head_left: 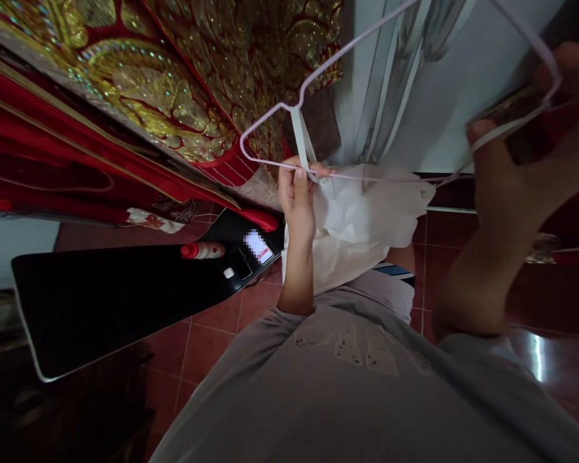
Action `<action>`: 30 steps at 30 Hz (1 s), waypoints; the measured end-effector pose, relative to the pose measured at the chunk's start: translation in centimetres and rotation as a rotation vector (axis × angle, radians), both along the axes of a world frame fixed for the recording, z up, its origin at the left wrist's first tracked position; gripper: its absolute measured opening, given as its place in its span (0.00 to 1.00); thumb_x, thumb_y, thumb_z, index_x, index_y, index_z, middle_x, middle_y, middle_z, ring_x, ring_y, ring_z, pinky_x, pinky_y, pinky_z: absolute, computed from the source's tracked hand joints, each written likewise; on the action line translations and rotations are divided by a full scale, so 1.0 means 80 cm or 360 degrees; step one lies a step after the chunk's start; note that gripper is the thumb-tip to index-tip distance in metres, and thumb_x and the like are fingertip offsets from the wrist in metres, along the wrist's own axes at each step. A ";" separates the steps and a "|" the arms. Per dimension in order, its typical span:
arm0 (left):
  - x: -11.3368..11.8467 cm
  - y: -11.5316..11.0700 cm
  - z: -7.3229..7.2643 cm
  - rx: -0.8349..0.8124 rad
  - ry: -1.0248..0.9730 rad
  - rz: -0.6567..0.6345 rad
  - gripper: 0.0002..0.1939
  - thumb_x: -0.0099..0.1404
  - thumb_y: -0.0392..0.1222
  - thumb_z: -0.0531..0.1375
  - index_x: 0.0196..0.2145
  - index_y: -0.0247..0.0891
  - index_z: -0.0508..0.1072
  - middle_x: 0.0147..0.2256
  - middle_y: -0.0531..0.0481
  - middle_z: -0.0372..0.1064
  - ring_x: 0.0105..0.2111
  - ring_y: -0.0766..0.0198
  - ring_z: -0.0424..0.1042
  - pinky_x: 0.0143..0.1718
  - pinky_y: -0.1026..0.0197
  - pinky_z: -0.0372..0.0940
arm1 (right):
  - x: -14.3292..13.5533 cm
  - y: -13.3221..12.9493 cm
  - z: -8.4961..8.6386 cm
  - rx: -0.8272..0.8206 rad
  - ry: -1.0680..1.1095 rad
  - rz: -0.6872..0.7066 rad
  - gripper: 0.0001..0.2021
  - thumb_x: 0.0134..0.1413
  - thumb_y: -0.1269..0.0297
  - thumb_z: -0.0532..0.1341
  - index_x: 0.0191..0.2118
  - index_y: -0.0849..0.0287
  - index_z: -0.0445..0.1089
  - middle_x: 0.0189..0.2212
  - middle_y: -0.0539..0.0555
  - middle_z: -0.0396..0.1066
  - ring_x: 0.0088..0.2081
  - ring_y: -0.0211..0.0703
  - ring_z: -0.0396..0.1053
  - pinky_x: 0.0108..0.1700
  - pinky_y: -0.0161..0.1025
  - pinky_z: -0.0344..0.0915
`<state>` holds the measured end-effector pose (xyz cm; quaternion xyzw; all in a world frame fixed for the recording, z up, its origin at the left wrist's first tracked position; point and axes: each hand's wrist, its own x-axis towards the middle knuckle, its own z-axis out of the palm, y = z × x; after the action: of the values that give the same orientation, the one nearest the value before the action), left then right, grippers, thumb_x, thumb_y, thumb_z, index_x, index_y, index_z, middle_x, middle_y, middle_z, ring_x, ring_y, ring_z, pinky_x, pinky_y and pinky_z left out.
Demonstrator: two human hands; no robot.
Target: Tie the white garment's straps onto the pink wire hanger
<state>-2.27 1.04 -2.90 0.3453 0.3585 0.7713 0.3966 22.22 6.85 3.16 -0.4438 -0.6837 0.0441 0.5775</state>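
Observation:
A pale pink wire hanger (352, 45) spans the upper middle and right of the head view. My left hand (298, 193) is closed on its lower bar and on a white strap looped over its left shoulder. From there hangs a white garment (352, 225), in front of my body. On the right, my right hand (521, 148) is raised near the hanger's right end, with another strap (506, 127) running across its thumb. That hand is dark and blurred; its other fingers are partly hidden behind the hanger's end.
Red and gold beaded clothes (174, 96) hang at the upper left. Below them a long black table (125, 308) holds a red-capped bottle (205, 250), phones (260, 247) and a small white case (228, 273). Red tiles (217, 312) cover the floor.

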 end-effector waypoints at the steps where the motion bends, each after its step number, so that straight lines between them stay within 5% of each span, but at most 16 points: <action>1: -0.001 0.000 0.000 -0.0038 0.0020 0.0016 0.17 0.67 0.61 0.63 0.40 0.46 0.70 0.32 0.54 0.72 0.37 0.62 0.77 0.52 0.54 0.72 | -0.004 0.000 -0.002 0.0253 -0.0122 0.0082 0.26 0.53 0.64 0.70 0.59 0.52 0.73 0.53 0.51 0.74 0.56 0.51 0.71 0.62 0.51 0.67; 4: -0.001 0.001 -0.002 -0.0153 0.0069 0.0015 0.17 0.69 0.60 0.61 0.41 0.45 0.70 0.33 0.53 0.73 0.40 0.61 0.77 0.55 0.52 0.71 | -0.015 -0.003 -0.013 0.0913 -0.0079 0.0306 0.17 0.59 0.67 0.63 0.53 0.51 0.77 0.45 0.48 0.80 0.46 0.45 0.79 0.56 0.50 0.75; 7: 0.004 0.004 -0.004 -0.0121 0.0066 -0.0037 0.16 0.69 0.60 0.60 0.40 0.45 0.70 0.33 0.52 0.74 0.39 0.61 0.78 0.53 0.51 0.73 | -0.033 -0.020 -0.025 0.0412 0.0146 0.0377 0.08 0.60 0.63 0.62 0.42 0.49 0.79 0.34 0.51 0.81 0.35 0.48 0.80 0.37 0.48 0.78; 9: 0.006 0.006 -0.006 -0.0056 0.0065 -0.0043 0.16 0.69 0.60 0.61 0.39 0.45 0.70 0.33 0.52 0.75 0.37 0.61 0.78 0.52 0.51 0.73 | -0.045 -0.035 -0.034 -0.0124 -0.0183 0.0413 0.10 0.62 0.56 0.60 0.45 0.44 0.78 0.40 0.52 0.82 0.41 0.50 0.80 0.44 0.54 0.75; 11: 0.006 0.006 -0.008 -0.0018 0.0085 -0.0023 0.16 0.69 0.60 0.61 0.39 0.46 0.71 0.33 0.53 0.75 0.37 0.61 0.78 0.51 0.52 0.73 | -0.055 -0.046 -0.047 -0.0379 -0.0508 0.0415 0.12 0.62 0.53 0.60 0.49 0.40 0.75 0.46 0.49 0.81 0.46 0.50 0.77 0.54 0.59 0.70; 16: 0.007 -0.001 -0.007 -0.0009 0.0133 0.0025 0.13 0.71 0.56 0.60 0.41 0.45 0.72 0.34 0.54 0.78 0.36 0.62 0.78 0.47 0.53 0.73 | -0.072 -0.057 -0.075 -0.0337 -0.0504 0.0105 0.11 0.62 0.54 0.58 0.46 0.44 0.75 0.42 0.50 0.79 0.46 0.52 0.74 0.59 0.61 0.63; 22: -0.006 -0.025 0.008 -0.0200 0.0639 0.0152 0.12 0.73 0.53 0.60 0.43 0.44 0.76 0.34 0.52 0.76 0.38 0.61 0.75 0.48 0.53 0.68 | -0.073 -0.054 -0.077 -0.0273 -0.0427 0.0105 0.11 0.63 0.54 0.57 0.47 0.43 0.73 0.41 0.52 0.77 0.48 0.53 0.72 0.64 0.64 0.58; 26: -0.025 -0.046 0.028 -0.0312 0.0869 0.0030 0.09 0.71 0.50 0.62 0.38 0.45 0.79 0.35 0.51 0.76 0.39 0.59 0.73 0.47 0.53 0.68 | -0.057 -0.047 -0.074 -0.0342 -0.0521 0.0130 0.11 0.63 0.51 0.56 0.47 0.41 0.73 0.41 0.52 0.78 0.50 0.55 0.72 0.65 0.66 0.56; 30: -0.039 -0.049 0.062 -0.0249 0.0613 -0.0198 0.09 0.70 0.47 0.64 0.35 0.41 0.79 0.31 0.50 0.75 0.33 0.62 0.74 0.32 0.60 0.66 | -0.041 -0.040 -0.069 -0.0331 -0.0515 0.0186 0.10 0.64 0.53 0.56 0.46 0.38 0.73 0.41 0.51 0.78 0.50 0.54 0.72 0.67 0.66 0.52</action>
<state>-5.42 -2.84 2.06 0.4758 0.4644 0.6350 0.3934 18.97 3.66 -2.34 -0.4619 -0.7840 0.0760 0.4077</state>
